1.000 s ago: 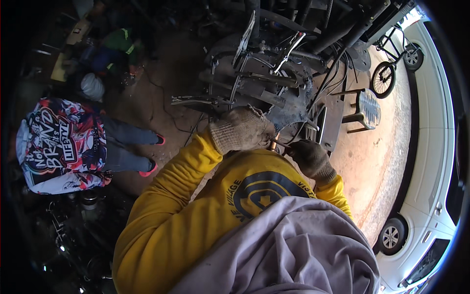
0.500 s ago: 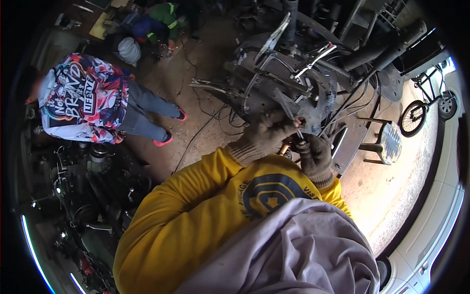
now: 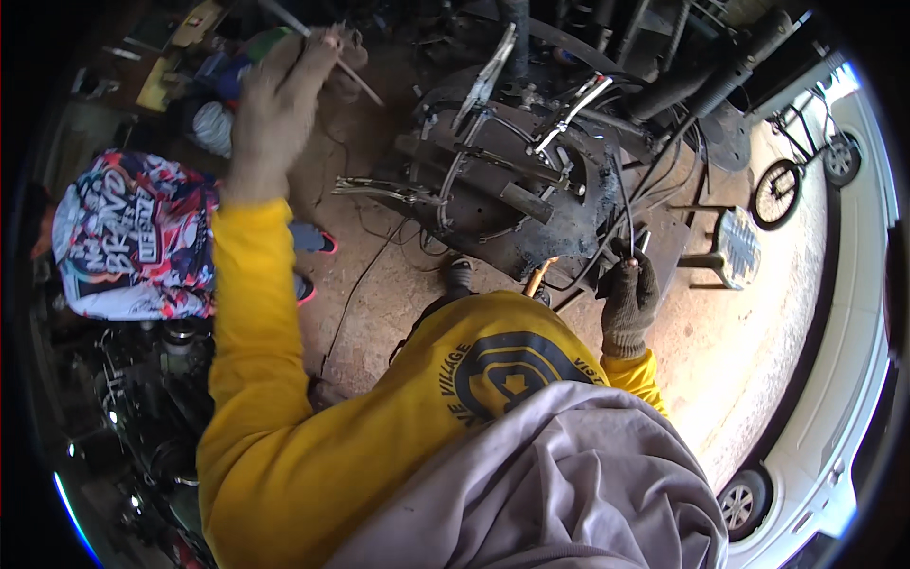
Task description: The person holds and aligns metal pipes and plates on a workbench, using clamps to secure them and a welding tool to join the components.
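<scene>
My left hand [image 3: 280,109], in a brown knit glove, is raised at the upper left and blurred by motion. Its fingers close on a thin pale rod [image 3: 363,84] that sticks out on both sides. My right hand [image 3: 633,296], gloved the same way, is closed low at the right of the metal worktable [image 3: 531,242]. A thin dark rod [image 3: 627,213] rises out of that fist. Locking clamps [image 3: 488,76] grip a curved metal frame [image 3: 453,171] on the table. By the table's near edge is a copper-coloured piece [image 3: 538,275].
A person in a patterned jacket [image 3: 133,237] stands at the left above dark machinery [image 3: 161,408]. Cables [image 3: 365,251] trail over the floor. At the right are a stool [image 3: 735,247], a bicycle [image 3: 779,194] and a white car [image 3: 806,455]. Long pipes [image 3: 730,81] lie behind the table.
My hands have come apart. The left has swung up and left with the pale rod, away from the table; the right has stayed low, shifting slightly right with the dark rod.
</scene>
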Available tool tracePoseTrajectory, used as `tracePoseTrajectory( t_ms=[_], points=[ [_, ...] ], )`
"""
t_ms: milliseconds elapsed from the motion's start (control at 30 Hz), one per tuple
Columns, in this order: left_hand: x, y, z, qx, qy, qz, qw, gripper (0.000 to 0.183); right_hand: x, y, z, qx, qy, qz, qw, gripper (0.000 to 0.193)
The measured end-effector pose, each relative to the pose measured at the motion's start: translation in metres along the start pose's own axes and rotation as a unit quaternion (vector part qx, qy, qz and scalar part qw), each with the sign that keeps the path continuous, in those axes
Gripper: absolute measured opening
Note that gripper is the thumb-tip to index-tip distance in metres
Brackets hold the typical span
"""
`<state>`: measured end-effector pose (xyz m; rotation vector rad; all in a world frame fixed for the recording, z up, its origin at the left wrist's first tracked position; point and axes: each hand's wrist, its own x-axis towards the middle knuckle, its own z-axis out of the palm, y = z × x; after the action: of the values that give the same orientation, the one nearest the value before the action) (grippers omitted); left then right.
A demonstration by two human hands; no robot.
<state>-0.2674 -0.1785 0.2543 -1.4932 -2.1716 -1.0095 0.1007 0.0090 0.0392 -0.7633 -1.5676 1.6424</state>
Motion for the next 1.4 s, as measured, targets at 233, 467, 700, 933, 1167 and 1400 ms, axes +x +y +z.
tracePoseTrajectory(
  t_ms=[233,467,700,933,1167,1400],
  points=[
    [0.069,-0.143,0.117,0.192,-0.310,0.092,0.927,0.030,-0.009,0.000,0.027,0.021,0.150,0.050,0.987,0.033],
    [0.038,-0.195,0.233,-0.297,-0.173,-0.161,0.925,0.026,-0.049,-0.002,0.075,0.009,0.288,0.076,0.955,0.033],
    [0.042,-0.179,0.281,-0.058,-0.511,-0.155,0.844,0.029,-0.081,0.000,0.109,-0.022,0.289,0.054,0.955,0.031],
    [0.038,-0.215,0.318,0.049,-0.495,-0.025,0.867,0.032,-0.071,-0.010,0.117,-0.340,0.116,0.005,0.933,0.028],
    [0.042,-0.170,0.251,0.228,-0.408,0.159,0.870,0.034,-0.056,-0.017,0.106,0.190,0.163,0.212,0.945,0.035],
    [0.036,-0.116,0.096,-0.041,-0.309,-0.083,0.947,0.032,-0.049,-0.004,0.079,0.096,0.150,0.070,0.982,0.040]
  ],
)
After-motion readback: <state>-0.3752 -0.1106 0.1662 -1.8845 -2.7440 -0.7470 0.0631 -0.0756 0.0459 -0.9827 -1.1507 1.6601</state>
